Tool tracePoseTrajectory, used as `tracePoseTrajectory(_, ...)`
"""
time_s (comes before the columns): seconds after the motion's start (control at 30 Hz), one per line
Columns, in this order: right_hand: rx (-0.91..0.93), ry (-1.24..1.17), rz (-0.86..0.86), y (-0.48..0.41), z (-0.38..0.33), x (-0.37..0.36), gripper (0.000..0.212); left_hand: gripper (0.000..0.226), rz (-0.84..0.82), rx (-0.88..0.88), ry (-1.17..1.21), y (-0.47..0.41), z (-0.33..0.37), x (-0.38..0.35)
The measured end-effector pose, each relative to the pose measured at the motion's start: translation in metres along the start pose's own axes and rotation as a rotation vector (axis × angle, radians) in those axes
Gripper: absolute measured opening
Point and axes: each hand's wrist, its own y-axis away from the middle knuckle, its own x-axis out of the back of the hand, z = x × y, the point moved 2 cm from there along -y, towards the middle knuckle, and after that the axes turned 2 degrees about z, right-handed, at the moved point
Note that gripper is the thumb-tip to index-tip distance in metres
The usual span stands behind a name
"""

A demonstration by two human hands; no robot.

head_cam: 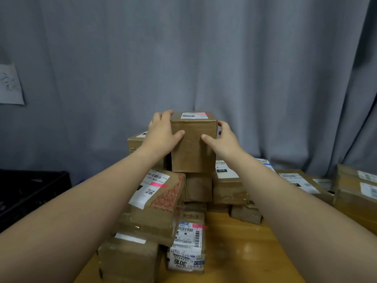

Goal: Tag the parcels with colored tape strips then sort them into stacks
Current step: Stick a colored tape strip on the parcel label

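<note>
A tall cardboard box (193,144) stands upright at the top of a pile of parcels at the far side of the wooden table (234,248), its white label carrying a pink tape strip (201,114) on the top face. The left hand (163,133) clasps its left side, fingers curled over the upper left edge and the thumb pressed flat on the front face; the right hand (224,137) grips the right side, fingers wrapped round the far edge and the thumb laid on the front. Beneath and in front, a parcel with a red-patterned end (161,190) leans tilted, bearing its own pink strip, and a flat parcel marked 3016 (186,246) lies on the table just beside it, pink-tagged too. To the right, a separate group of boxes (306,182) shows a blue strip on one label. A grey curtain (183,58) hangs behind, and a black crate (30,188) sits at the left.
</note>
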Motion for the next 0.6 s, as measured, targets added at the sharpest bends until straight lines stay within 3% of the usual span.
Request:
tracePoseTrajectory(0.4,0.127,0.082,0.063,0.081,-0.060,0.090,0.070,0.057,-0.006,-0.140,0.097,0.062,0.097,0.051)
tracePoseTrajectory(0.6,0.146,0.171,0.009,0.161,-0.037,0.141,0.068,0.058,-0.126,-0.257,0.182,0.136,0.150,0.014)
